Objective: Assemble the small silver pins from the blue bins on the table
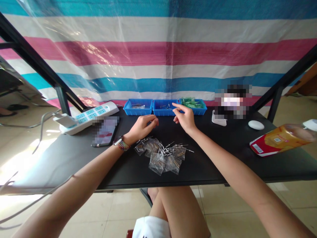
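Observation:
My left hand (145,127) is over the black table, between the left blue bin and the pile. Its fingers are loosely bent, with a gap to the thumb and nothing visible in them. My right hand (185,119) is at the front of the middle blue bin (165,113), index finger stretched out, other fingers bent, holding nothing visible. A few silver pop rivets (168,106) lie in that bin. Below my hands are loose pop rivets (170,150) and small clear bags (158,162) with brownish pin-like pieces inside.
The left blue bin (137,111) holds clear packets; the right one holds green packets (192,102). A power strip (90,116) and phone (106,131) lie left. At right are a white case (219,119), a white oval object (256,125) and a lying bottle (282,138).

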Demonstrator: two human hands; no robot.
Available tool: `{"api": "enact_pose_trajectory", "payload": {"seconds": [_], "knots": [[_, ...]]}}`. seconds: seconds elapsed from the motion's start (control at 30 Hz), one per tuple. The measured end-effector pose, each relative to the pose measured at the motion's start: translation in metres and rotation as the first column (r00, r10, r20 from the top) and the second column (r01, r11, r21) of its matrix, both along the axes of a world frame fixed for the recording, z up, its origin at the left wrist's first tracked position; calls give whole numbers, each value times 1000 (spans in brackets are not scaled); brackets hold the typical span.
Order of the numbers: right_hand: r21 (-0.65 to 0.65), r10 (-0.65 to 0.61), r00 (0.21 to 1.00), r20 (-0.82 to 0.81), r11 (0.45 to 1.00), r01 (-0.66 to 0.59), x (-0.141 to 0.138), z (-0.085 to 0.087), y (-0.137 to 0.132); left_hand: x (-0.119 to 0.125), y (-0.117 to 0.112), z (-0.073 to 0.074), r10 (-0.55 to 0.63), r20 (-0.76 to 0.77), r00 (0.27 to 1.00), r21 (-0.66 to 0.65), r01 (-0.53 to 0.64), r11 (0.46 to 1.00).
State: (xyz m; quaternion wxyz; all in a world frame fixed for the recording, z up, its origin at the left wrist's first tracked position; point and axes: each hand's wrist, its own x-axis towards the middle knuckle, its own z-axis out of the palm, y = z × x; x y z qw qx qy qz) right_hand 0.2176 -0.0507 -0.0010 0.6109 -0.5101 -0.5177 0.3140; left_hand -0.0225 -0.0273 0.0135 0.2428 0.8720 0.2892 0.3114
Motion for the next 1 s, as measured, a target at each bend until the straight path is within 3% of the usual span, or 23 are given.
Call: {"api": "enact_pose_trajectory", "payload": {"seconds": [0.13, 0.27, 0.37, 0.5, 0.6, 0.77, 1.0], "knots": [[33, -26, 978, 209, 999, 20, 6, -6, -3, -3, 8, -5, 91, 12, 996, -4, -91, 996], [24, 177, 894, 412, 978, -205, -9, -10, -16, -3, 13, -11, 181, 91, 979, -101, -171, 980], [39, 373, 731, 571, 878, -478, -34, -6, -30, -1, 13, -11, 208, 149, 967, -171, -182, 968], [55, 418, 528, 739, 744, -666, -68, 0, -43, 1, 12, -11, 219, 164, 962, -218, -181, 959], [35, 360, 450, 817, 748, -663, -85, 0, -43, 1, 14, -10, 223, 190, 956, -248, -173, 953], [-59, 324, 348, 880, 801, -596, -98, 0, -34, 0, 21, -10, 246, 288, 925, -328, -146, 933], [-140, 352, 318, 880, 833, -536, -97, 8, -23, -3, 30, -13, 282, 344, 895, -413, -126, 902]]}}
